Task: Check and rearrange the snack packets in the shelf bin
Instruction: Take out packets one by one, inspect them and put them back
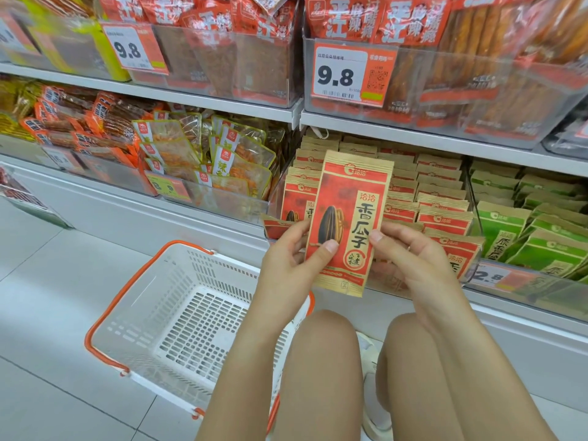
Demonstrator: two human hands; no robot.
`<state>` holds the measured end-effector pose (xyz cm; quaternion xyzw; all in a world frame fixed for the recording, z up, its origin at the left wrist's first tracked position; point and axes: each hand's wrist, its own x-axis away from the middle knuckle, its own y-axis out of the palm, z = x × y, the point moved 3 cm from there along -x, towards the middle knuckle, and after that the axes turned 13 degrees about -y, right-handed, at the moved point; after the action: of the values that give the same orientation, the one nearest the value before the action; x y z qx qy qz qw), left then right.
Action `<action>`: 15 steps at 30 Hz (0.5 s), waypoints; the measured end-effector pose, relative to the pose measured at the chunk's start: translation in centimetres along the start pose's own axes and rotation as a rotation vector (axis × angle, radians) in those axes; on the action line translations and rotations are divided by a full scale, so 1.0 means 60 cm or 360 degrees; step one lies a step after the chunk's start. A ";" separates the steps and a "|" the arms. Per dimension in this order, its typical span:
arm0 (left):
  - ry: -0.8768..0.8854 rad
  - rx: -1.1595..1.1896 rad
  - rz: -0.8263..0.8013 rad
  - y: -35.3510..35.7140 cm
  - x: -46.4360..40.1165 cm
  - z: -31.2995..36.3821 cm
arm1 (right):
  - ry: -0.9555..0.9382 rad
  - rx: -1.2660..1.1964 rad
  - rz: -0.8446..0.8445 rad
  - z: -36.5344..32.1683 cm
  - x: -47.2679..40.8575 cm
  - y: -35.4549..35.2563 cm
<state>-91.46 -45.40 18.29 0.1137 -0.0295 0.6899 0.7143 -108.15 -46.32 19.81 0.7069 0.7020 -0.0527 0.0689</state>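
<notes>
A red and tan sunflower seed packet (350,218) stands upright in front of the shelf bin (413,198), held between both hands. My left hand (286,265) pinches its lower left edge, thumb on the front; behind the fingers it also holds one or two more red packets (280,226). My right hand (410,259) grips the right edge with the thumb on the front. The bin behind holds several rows of identical red packets, standing and leaning.
A white basket with orange handles (178,313) sits on the floor at lower left. Green seed packets (534,224) fill the bin to the right. Spicy snack packs (206,157) lie in bins to the left. My bare knees (324,345) are below the hands.
</notes>
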 end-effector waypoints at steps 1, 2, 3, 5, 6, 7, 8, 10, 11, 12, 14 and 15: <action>0.0038 -0.0025 -0.0002 -0.002 -0.005 0.005 | -0.0039 0.0040 -0.0046 -0.010 -0.011 -0.002; 0.0078 -0.0051 -0.0008 -0.004 -0.009 0.013 | -0.0075 0.0079 -0.0082 -0.024 -0.025 -0.003; 0.0115 -0.0079 -0.0017 -0.007 -0.013 0.023 | -0.0112 0.0124 -0.0117 -0.038 -0.041 -0.004; 0.0152 -0.0102 -0.0007 -0.014 -0.023 0.044 | -0.0171 0.0255 -0.0217 -0.066 -0.076 -0.002; 0.0176 -0.0109 0.0039 -0.019 -0.027 0.054 | -0.0198 0.0316 -0.0271 -0.080 -0.092 0.002; 0.0210 -0.0147 0.0143 -0.027 -0.033 0.063 | -0.0233 0.0340 -0.0303 -0.091 -0.106 0.008; 0.0244 -0.0218 0.0294 -0.039 -0.038 0.067 | -0.0278 0.0326 -0.0304 -0.099 -0.118 0.013; 0.0316 -0.0476 0.0624 -0.067 -0.046 0.068 | -0.0377 0.0253 -0.0204 -0.112 -0.140 0.022; 0.0333 -0.0671 0.0742 -0.080 -0.048 0.065 | -0.0432 0.0222 -0.0134 -0.116 -0.149 0.026; 0.0314 -0.0874 0.0791 -0.091 -0.051 0.058 | -0.0491 0.0204 -0.0081 -0.119 -0.157 0.031; 0.0230 -0.1163 0.0724 -0.101 -0.058 0.040 | -0.0589 0.0200 -0.0027 -0.118 -0.170 0.042; 0.0202 -0.1241 0.0659 -0.103 -0.062 0.029 | -0.0615 0.0204 -0.0014 -0.114 -0.176 0.048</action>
<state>-85.28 -49.53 18.49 -0.2150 -0.2657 0.7614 0.5509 -105.52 -55.55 28.40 0.6835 0.6740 -0.2321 0.1569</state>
